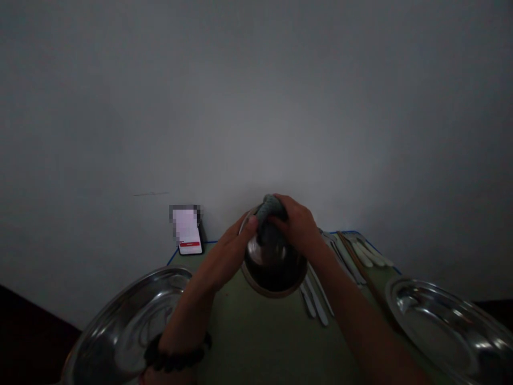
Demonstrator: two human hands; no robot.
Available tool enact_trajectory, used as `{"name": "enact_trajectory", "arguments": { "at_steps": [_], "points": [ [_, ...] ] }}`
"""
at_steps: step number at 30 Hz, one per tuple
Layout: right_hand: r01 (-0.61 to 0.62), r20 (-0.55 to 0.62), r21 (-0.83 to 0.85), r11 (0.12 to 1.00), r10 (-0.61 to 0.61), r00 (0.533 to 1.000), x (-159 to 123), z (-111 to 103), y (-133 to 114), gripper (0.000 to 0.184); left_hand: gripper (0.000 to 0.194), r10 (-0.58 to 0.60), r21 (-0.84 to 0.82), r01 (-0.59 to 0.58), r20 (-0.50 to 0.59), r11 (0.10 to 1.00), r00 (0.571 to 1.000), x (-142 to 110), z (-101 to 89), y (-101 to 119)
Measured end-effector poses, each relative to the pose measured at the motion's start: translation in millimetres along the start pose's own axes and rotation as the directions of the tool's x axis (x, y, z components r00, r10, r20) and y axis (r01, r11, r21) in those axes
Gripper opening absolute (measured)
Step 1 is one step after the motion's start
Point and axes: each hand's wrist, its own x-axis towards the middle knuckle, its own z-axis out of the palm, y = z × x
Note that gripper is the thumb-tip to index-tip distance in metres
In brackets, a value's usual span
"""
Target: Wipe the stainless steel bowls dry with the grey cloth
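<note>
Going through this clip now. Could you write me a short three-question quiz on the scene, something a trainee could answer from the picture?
1. Multiple choice: where is the cloth?
A) Spread flat on the table
B) In the right hand, against the bowl
C) On the floor

2. True or false: the phone is to the person's left of the bowl.

3. Fill in the blank: the black bracelet is on the person's ____ wrist.

Key: 1 B; 2 true; 3 left
</note>
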Motion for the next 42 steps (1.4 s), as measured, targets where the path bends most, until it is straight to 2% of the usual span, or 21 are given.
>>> {"name": "enact_trajectory", "arguments": {
  "at_steps": [2,4,7,10,12,14,16,19,21,23,25,28,30,31,33,34,36,38,42],
  "points": [
    [-0.131,-0.127,0.059,0.990,0.138,0.982,0.2,2.9,4.8,0.038,0.047,0.010,0.008,-0.010,-0.069,1.000,0.998,0.7,2.3,5.3],
    [-0.264,-0.214,0.135,0.955,0.288,0.933,0.6,6.2,6.1,0.038,0.050,0.028,0.007,-0.028,-0.175,1.000,0.984,1.6,6.4,8.4],
    [-0.386,-0.251,0.224,0.895,0.436,0.864,0.7,12.5,2.3,0.034,0.053,0.065,-0.015,-0.074,-0.312,0.997,0.948,3.5,15.0,5.7],
    [-0.423,-0.228,0.269,0.865,0.484,0.845,0.7,19.0,0.8,0.032,0.054,0.092,-0.073,-0.127,-0.361,0.989,0.928,5.1,21.8,-3.2],
    [-0.447,-0.150,0.259,0.856,0.493,0.857,0.8,20.8,5.0,0.033,0.055,0.087,-0.110,-0.128,-0.317,0.986,0.944,5.4,22.9,-8.8],
    [-0.469,-0.035,0.235,0.851,0.490,0.871,1.3,18.5,12.6,0.033,0.061,0.103,-0.063,-0.120,-0.229,0.991,0.968,4.8,21.0,-12.0],
    [-0.476,0.054,0.223,0.851,0.477,0.877,2.0,11.9,20.6,0.029,0.071,0.164,0.094,-0.151,-0.143,0.984,0.976,3.2,17.2,-12.0],
    [-0.473,0.158,0.266,0.840,0.446,0.881,2.4,-2.9,28.6,0.022,0.081,0.348,0.391,-0.292,-0.081,0.873,0.934,0.3,9.0,-6.3],
    [-0.522,0.299,0.338,0.783,0.436,0.849,1.5,-12.4,30.7,0.020,0.083,0.484,0.510,-0.394,-0.050,0.765,0.874,-0.8,2.0,0.3],
    [-0.598,0.435,0.403,0.693,0.430,0.791,-0.5,-19.2,31.3,0.020,0.078,0.556,0.565,-0.458,-0.001,0.686,0.831,-1.0,-5.6,7.8],
    [-0.646,0.522,0.433,0.628,0.410,0.748,-2.8,-22.6,31.0,0.020,0.059,0.559,0.602,-0.474,0.055,0.643,0.827,-0.9,-12.9,14.9],
    [-0.694,0.610,0.420,0.585,0.384,0.693,-4.7,-23.3,29.4,0.019,0.031,0.518,0.616,-0.466,0.108,0.635,0.848,-2.0,-20.4,23.0],
    [-0.726,0.631,0.402,0.558,0.405,0.661,-4.1,-22.7,27.9,0.021,0.029,0.484,0.617,-0.427,0.084,0.661,0.871,-4.0,-22.8,26.5],
    [-0.725,0.610,0.420,0.545,0.422,0.671,-3.3,-22.6,27.2,0.022,0.028,0.446,0.624,-0.375,0.049,0.685,0.894,-5.3,-23.3,27.8],
    [-0.673,0.502,0.538,0.508,0.448,0.740,-1.0,-23.2,26.3,0.021,0.028,0.323,0.640,-0.206,-0.070,0.740,0.944,-7.5,-23.5,30.2],
    [-0.627,0.433,0.609,0.486,0.459,0.776,0.3,-24.0,26.1,0.021,0.030,0.255,0.642,-0.102,-0.150,0.760,0.955,-8.2,-23.6,31.3],
    [-0.539,0.322,0.721,0.436,0.479,0.817,2.5,-26.9,26.1,0.025,0.035,0.143,0.623,0.081,-0.301,0.778,0.943,-8.4,-24.0,33.4],
    [-0.503,0.293,0.764,0.404,0.477,0.828,3.7,-30.6,26.1,0.029,0.039,0.090,0.595,0.194,-0.414,0.780,0.906,-7.3,-25.3,34.9],
    [-0.483,0.288,0.755,0.443,0.438,0.852,4.0,-32.5,25.2,0.028,0.041,0.038,0.561,0.264,-0.469,0.785,0.882,-4.8,-28.8,35.4]
  ]
}}
